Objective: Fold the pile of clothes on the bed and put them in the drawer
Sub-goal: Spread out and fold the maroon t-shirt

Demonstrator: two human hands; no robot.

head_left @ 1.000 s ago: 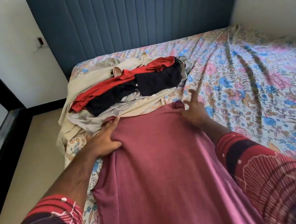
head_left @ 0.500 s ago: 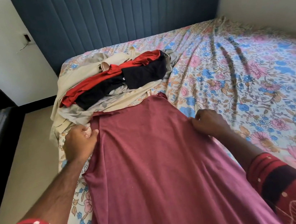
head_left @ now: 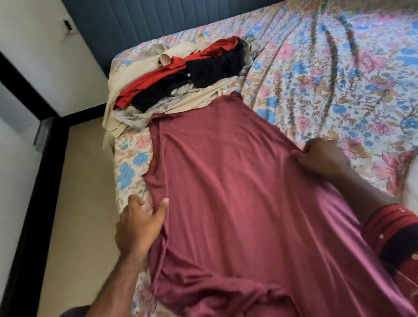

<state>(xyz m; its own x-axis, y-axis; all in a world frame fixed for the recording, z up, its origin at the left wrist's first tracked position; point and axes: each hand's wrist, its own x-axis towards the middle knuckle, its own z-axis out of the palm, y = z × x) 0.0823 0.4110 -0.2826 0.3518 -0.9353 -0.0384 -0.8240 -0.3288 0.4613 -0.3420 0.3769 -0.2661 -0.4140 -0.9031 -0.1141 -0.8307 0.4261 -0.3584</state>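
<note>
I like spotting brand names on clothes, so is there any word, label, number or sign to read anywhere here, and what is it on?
None can be read.
Maroon garment: plain cloth, no print or tag showing.
Pile of clothes: no lettering visible.
Floral bedsheet: flowers only.
Wall fitting beside the headboard: too small to show any marking.

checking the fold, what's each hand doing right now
Left hand: open, fingers spread flat on the left edge of the maroon garment.
Right hand: closed, its grip bunching the garment's right edge.
</note>
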